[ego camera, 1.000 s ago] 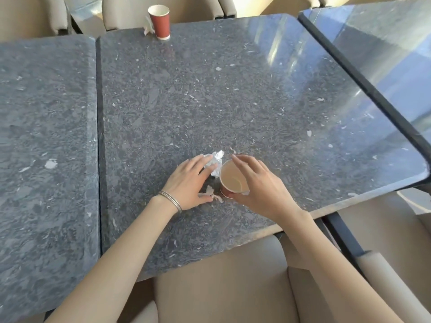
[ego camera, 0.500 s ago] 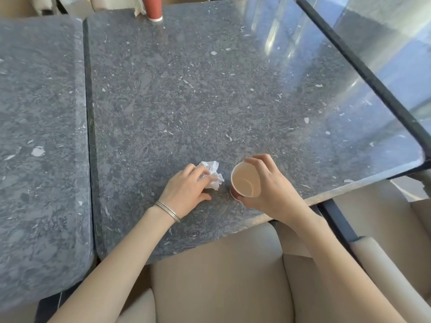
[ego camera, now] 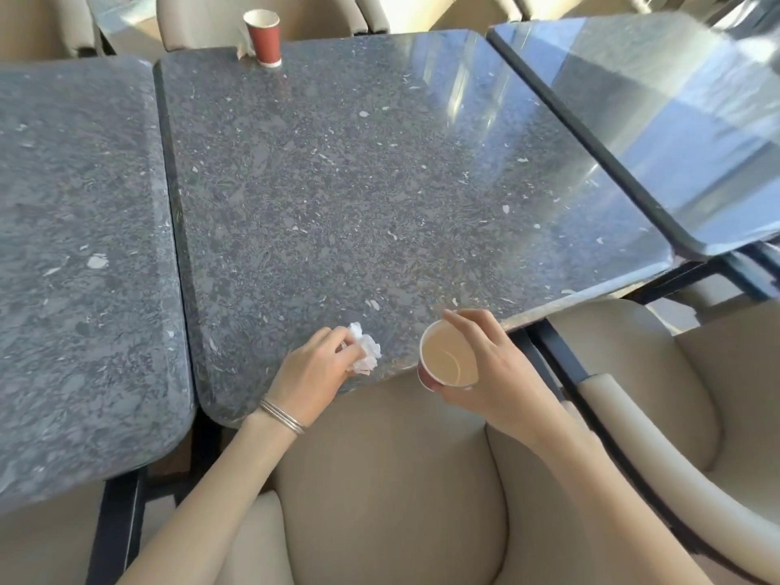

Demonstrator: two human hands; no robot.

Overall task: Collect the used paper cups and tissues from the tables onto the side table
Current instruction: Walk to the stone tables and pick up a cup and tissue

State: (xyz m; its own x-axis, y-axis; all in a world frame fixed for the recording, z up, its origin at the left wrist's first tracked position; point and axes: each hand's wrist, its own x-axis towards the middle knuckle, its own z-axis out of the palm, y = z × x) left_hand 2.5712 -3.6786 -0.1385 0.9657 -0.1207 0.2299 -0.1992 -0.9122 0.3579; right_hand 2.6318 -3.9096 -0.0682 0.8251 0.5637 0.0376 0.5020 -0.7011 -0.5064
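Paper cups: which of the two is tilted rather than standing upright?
The near cup, held in the right hand at the near edge of the table, mouth tilted toward the camera. The far cup stands upright at its far edge.

A red cup (ego camera: 449, 361) tilts at the table's (ego camera: 380, 183) near edge, crumpled white tissue (ego camera: 366, 351) alongside, second cup (ego camera: 264, 39) upright opposite.
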